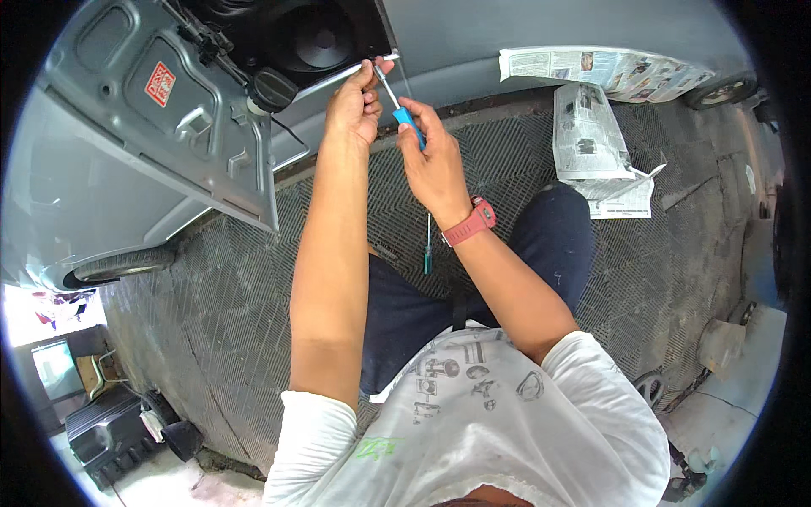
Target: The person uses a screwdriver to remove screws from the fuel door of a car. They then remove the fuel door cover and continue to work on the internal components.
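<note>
A screwdriver with a blue handle point(409, 127) is gripped in my right hand point(434, 160). Its metal shaft points up and left to the edge of a dark opening point(245, 38) in the grey car body. At that edge my left hand point(355, 108) is closed, fingertips pinched beside the screwdriver's tip; what they hold is too small to make out. Left of my hands hangs an open grey metal flap point(215, 156) with a red-and-white sticker. A black round cap point(272, 90) sits at the flap's edge.
Another screwdriver point(427, 258), green-handled, lies on the dark ribbed floor point(228, 321) near my legs. Newspaper point(591, 139) is spread at the right, one sheet against the car's side. Car wheels point(722, 91) show on both sides. A black box-like part point(110, 431) stands lower left.
</note>
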Tool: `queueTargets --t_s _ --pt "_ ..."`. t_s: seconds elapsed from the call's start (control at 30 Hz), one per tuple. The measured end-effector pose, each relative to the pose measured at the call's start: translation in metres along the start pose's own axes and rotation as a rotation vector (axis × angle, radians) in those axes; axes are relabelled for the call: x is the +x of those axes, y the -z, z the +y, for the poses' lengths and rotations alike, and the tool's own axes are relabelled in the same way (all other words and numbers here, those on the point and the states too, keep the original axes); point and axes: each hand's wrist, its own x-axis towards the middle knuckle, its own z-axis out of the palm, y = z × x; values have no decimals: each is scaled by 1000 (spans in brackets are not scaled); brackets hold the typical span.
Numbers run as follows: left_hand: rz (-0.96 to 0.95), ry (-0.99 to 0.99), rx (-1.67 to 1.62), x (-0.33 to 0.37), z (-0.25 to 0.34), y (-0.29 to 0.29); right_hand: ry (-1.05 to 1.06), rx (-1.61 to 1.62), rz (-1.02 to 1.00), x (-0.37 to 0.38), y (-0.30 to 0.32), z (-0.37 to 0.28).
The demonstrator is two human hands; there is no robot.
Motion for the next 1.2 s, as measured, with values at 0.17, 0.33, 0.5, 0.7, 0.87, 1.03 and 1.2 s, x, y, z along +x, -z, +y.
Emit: queueTargets --t_s 0.17,0.33,0.5,0.7,0.87,1.03,1.2 --pt "-30 36 -26 6 4 -2 -24 -72 7 6 -3 -3" --pt "-52 64 -55 9 4 3 248 -369 72 11 -2 -11" --pt "-199 75 -52 1 -5 13 -548 807 -82 22 -3 1" --pt "-227 26 -60 -1 -15 16 -311 327 25 13 -11 6" --pt "-71 -22 -13 -6 -20 4 -22 -40 100 4 -14 3" --pt "-172 31 -80 -12 -15 15 -562 736 -43 14 -5 -11" --pt "-140 -25 9 -9 -18 9 119 -154 116 6 -10 1"
